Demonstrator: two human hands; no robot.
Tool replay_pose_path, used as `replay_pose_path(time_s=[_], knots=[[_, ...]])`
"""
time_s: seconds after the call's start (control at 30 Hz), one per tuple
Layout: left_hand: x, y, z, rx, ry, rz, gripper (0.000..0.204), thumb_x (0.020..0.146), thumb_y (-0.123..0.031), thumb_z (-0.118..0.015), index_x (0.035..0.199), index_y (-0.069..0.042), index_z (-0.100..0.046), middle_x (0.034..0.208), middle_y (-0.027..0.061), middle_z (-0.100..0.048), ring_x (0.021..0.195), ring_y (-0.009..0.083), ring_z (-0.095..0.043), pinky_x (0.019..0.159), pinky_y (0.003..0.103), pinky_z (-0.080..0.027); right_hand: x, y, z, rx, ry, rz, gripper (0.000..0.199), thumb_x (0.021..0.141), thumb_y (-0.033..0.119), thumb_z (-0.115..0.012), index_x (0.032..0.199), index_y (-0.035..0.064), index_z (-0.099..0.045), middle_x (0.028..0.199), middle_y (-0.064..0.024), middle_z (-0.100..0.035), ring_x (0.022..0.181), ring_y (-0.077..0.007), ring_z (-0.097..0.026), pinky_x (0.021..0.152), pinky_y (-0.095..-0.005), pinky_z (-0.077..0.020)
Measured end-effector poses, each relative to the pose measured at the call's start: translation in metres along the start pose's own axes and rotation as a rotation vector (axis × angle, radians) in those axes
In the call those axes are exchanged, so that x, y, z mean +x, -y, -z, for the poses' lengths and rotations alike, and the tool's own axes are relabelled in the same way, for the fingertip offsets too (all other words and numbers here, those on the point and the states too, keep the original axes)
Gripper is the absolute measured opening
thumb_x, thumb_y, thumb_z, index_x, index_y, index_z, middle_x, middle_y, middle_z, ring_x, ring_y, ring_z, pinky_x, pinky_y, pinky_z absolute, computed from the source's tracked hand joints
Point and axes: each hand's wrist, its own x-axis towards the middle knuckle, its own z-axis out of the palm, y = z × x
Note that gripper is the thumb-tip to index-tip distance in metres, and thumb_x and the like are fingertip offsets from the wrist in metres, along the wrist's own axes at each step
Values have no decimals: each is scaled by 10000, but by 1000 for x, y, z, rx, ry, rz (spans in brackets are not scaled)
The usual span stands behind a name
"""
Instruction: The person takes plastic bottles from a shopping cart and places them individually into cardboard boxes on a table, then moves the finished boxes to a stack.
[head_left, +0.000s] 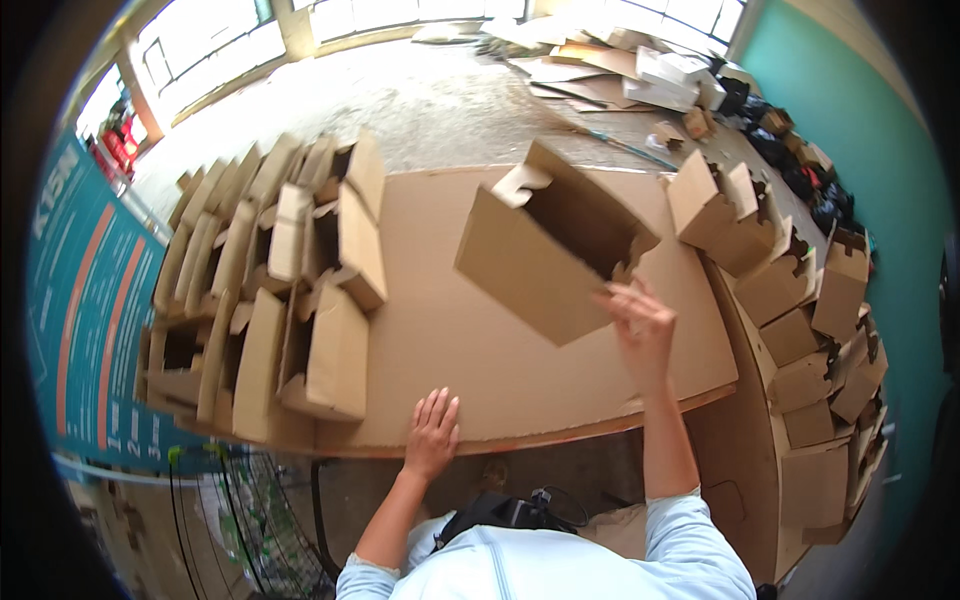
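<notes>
An open-topped brown cardboard box (540,265) sits at an angle over the middle of the cardboard-covered table (430,330). Its hollow inside faces up, and notched flaps stand at its two short ends. My right hand (640,325) grips the box by its near right end, fingers closed at the corner; the thumb is partly hidden. Whether the box's bottom touches the table I cannot tell. My left hand (433,433) lies flat on the table's front edge, fingers stretched out and holding nothing.
Rows of similar open boxes (340,350) stand packed on the table's left side. More boxes (800,380) are piled along the right. A teal printed banner (90,310) and a black wire basket (240,510) are at left. Flattened cardboard (590,75) and black bags lie beyond.
</notes>
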Motion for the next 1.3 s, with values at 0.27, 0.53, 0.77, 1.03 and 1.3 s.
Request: replay_pose_path(time_s=[0.27,0.53,0.77,1.03,1.3], knots=[[-97,22,96,-366,-16,90,325,836,-60,-606,1155,4,-596,1374,221,-460,1210,382,-504,994,424,-448,-91,116,-61,-3,285,73,341,760,-97,-598,1005,105,-721,955,-86,-710,938,-245,-683,1004,-468,-454],[-259,128,255,-308,-430,415,196,852,-33,-595,1032,3,-666,1083,161,-673,973,319,-665,850,378,-533,-74,192,-68,-429,509,-16,371,728,-36,-677,1092,26,-640,1101,-149,-651,1123,-328,-573,1049,-444,-396],[-453,294,276,-144,-676,1049,165,868,-47,-566,985,6,-669,889,163,-690,754,275,-674,705,341,-521,-44,175,-85,-493,860,-17,301,669,87,-759,936,-6,-656,969,-165,-651,1076,-346,-562,1107,-466,-324],[-624,431,120,-65,-121,1419,321,738,-173,-693,1025,-30,-682,956,188,-687,883,354,-661,782,431,-519,-31,112,-71,-734,992,-62,279,717,99,-761,925,-15,-615,910,-194,-564,907,-386,-519,803,-454,-432],[-521,492,53,-134,151,1252,563,650,-95,-761,1182,-63,-582,1124,170,-637,1071,333,-599,896,427,-492,-53,140,-53,-819,985,-189,217,792,103,-701,960,6,-603,967,-192,-547,943,-378,-503,848,-458,-411]])
